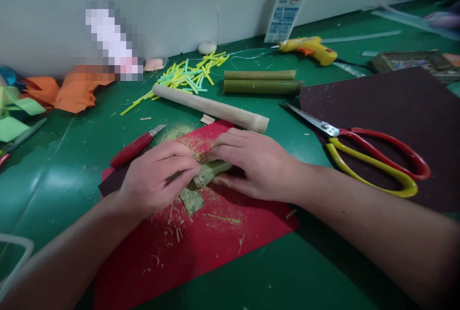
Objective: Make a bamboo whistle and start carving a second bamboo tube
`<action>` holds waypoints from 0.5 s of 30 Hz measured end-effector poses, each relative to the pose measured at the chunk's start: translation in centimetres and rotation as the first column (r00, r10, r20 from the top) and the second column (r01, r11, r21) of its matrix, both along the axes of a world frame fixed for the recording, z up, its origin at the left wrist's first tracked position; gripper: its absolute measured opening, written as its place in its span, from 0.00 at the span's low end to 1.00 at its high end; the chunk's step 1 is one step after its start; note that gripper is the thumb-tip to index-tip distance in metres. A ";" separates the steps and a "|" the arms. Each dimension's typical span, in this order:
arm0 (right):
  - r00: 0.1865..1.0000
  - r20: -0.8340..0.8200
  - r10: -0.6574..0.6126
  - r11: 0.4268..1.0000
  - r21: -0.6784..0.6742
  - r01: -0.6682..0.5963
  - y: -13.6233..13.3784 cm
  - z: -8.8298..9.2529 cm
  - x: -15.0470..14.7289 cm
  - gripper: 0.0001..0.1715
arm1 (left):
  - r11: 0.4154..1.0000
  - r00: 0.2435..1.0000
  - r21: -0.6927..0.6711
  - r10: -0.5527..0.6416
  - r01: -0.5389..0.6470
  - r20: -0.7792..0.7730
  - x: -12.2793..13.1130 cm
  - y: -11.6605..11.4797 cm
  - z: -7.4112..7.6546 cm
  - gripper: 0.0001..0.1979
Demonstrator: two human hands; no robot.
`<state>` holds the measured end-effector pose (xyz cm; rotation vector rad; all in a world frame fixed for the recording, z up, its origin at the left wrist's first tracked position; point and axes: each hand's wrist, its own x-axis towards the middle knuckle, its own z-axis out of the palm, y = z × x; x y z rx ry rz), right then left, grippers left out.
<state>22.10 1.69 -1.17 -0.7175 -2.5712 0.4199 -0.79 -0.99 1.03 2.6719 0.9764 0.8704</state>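
My right hand (247, 164) grips a short piece of pale green bamboo (212, 172) above a red sheet (230, 247). The curled fingers of my left hand (161, 173) are pressed together at the bamboo's left end; what lies between them is hidden. Just below sits a small grey-green square, perhaps sandpaper (193, 201), dusted with powder. Yellowish dust (179, 132) and thin shavings are scattered over the sheet. Beyond my left hand lies a red-handled craft knife (134, 149), its blade pointing away.
Behind the hands lie a pale bamboo stick (212, 107), two green bamboo lengths (260, 82) and yellow-green strips (190, 74). Scissors (373, 156) rest on a dark sheet (388, 104) at right. A yellow glue gun (309, 50) and orange paper (77, 90) are farther back, near the wall.
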 end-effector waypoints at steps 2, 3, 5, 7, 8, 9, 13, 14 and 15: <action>1.000 -0.004 -0.002 1.000 -0.003 0.002 0.0 0.0 0.0 0.14 | 1.000 1.000 -0.006 0.000 0.000 -0.005 0.1 -0.1 0.0 0.06; 1.000 -0.005 -0.004 1.000 -0.003 0.004 0.1 0.0 0.0 0.14 | 1.000 1.000 -0.010 -0.022 0.022 -0.010 0.2 -0.2 0.0 0.06; 1.000 -0.004 -0.005 1.000 0.001 0.005 0.1 0.0 0.0 0.14 | 0.998 0.998 -0.009 -0.064 0.064 -0.019 0.3 -0.3 0.0 0.06; 1.000 0.003 -0.007 1.000 0.002 0.007 0.1 0.0 -0.1 0.14 | 0.998 0.998 0.007 -0.059 0.059 -0.013 0.4 -0.3 0.0 0.06; 1.000 0.005 -0.010 1.000 0.003 0.010 0.1 0.1 -0.1 0.14 | 0.999 0.999 0.013 -0.036 0.036 -0.005 0.3 -0.3 0.0 0.06; 1.000 0.006 -0.013 1.000 0.004 0.013 0.1 0.1 -0.1 0.14 | 1.000 1.000 0.011 -0.002 0.002 0.001 0.3 -0.2 0.0 0.06; 1.000 0.000 -0.017 1.000 -0.001 0.017 0.0 0.2 0.0 0.14 | 0.993 0.993 -0.043 0.112 -0.110 0.035 -0.2 0.0 -0.1 0.06; 1.000 -0.001 -0.016 1.000 -0.002 0.016 0.0 0.2 0.0 0.14 | 0.992 0.992 -0.055 0.117 -0.114 0.047 -0.3 0.0 -0.2 0.05; 1.000 0.000 -0.015 1.000 -0.002 0.015 0.0 0.2 0.1 0.14 | 0.992 0.992 -0.063 0.111 -0.107 0.059 -0.4 0.0 -0.2 0.05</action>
